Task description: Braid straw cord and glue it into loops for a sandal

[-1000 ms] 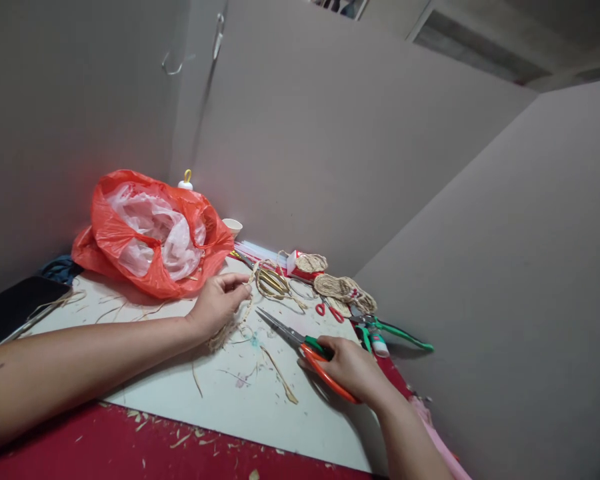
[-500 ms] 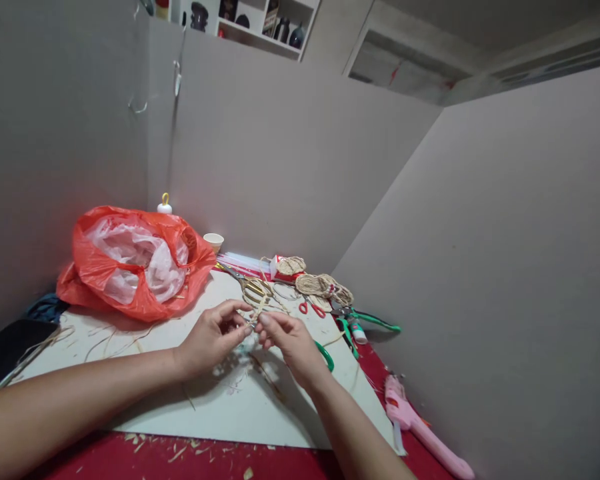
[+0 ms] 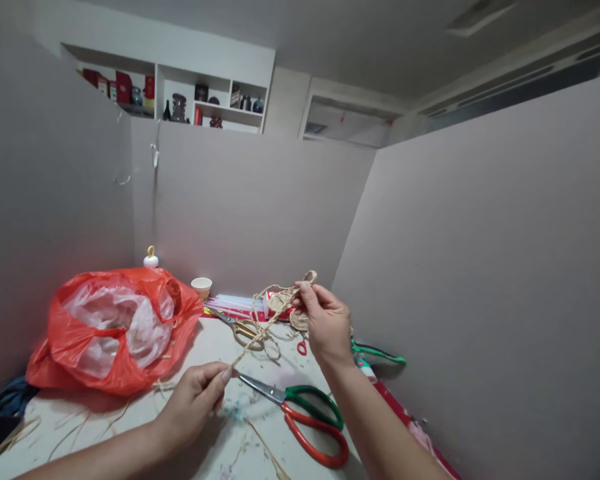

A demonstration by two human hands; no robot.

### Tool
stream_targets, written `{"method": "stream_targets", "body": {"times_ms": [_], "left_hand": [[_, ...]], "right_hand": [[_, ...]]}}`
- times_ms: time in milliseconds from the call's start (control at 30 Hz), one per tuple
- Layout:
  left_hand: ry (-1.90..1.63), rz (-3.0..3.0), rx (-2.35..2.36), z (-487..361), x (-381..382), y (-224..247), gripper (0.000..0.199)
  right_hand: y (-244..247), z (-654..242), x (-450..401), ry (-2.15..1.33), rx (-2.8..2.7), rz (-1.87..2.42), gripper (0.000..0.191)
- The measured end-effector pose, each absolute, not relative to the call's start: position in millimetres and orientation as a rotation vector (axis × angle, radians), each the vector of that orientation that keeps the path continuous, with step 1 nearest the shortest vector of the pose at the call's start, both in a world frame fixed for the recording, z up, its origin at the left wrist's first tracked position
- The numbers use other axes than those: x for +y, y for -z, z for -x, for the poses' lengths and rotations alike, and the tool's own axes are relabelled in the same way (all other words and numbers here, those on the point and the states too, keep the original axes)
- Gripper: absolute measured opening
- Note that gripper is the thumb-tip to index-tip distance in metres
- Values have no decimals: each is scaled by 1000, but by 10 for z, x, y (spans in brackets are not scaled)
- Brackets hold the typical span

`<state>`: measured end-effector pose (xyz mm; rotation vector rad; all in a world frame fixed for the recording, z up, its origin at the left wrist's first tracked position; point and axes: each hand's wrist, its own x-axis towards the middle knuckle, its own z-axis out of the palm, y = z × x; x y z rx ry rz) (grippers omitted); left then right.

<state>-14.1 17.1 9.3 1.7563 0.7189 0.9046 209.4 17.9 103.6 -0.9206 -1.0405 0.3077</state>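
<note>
A braided straw cord [image 3: 263, 332] stretches diagonally between my two hands. My left hand [image 3: 200, 395], low and left of centre, pinches its lower end. Higher up on the right, my right hand [image 3: 325, 319] is closed on the cord near its top, where a small loop sticks out above the fingers. Scissors with one red and one green handle [image 3: 307, 417] lie on the white board beneath, blades toward my left hand. Behind the cord are gold-handled scissors [image 3: 247, 333] and, partly hidden by my right hand, a coiled straw piece [image 3: 299, 321].
An orange-red plastic bag [image 3: 185, 333] with white plastic inside stands on the left of the white board [image 3: 220, 453]. A paper cup [image 3: 201, 287] and pale sticks [image 3: 235, 305] are at the back. Green-handled pliers [image 3: 380, 352] lie right. Grey partitions [image 3: 240, 193] surround the table.
My hands have moved apart, the right one up and the left one down, drawing the cord out between them. The view has tilted up, and the red-and-green scissors now show clearly.
</note>
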Motion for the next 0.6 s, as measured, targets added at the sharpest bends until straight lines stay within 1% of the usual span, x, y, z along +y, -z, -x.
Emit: {"method": "stream_targets", "body": {"times_ms": [167,300,433,600], "left_hand": [[-914,-1766,792,119,209,-49,44],[-827,-1915,853,83,277,5,44],[-773,-2027,939,84,333,48,47],[-829,-2144,993,99,295,-86,45]], "right_hand": [[-1186,-2277,360,-195,-923,797,28],[-996,-2424,520,-201,-810,771,32],[-773,-2792,670,-197,-607,766,35],[-831,-3215,582,-141,-459,741,29]]}}
